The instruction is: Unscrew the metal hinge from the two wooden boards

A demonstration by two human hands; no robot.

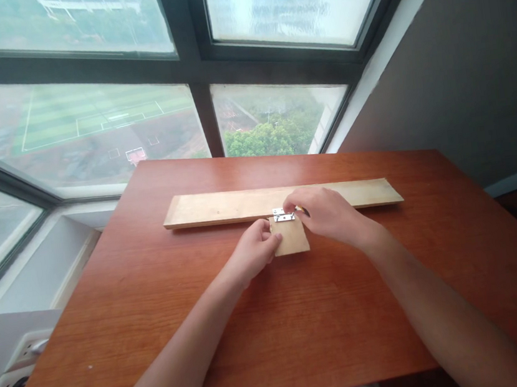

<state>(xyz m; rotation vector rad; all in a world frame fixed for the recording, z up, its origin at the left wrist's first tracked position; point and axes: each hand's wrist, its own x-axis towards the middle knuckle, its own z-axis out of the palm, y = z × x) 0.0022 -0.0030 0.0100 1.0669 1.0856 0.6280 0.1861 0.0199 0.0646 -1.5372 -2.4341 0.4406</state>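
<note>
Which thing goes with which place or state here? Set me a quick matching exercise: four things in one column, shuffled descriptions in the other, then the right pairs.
Things
1. Long board
2. Small wooden piece
3. Metal hinge
4. Right hand

Place or state
A. Silvery, where the two pale wooden parts meet
B. Holding a small dark-and-yellow tool
C. Lying across the table, beyond both hands' wrists
D. Held at its left edge by the left hand

Pairs: 1-C, 2-D, 3-A, 4-B

Metal hinge (283, 218); glossy wooden table (276, 336)
</note>
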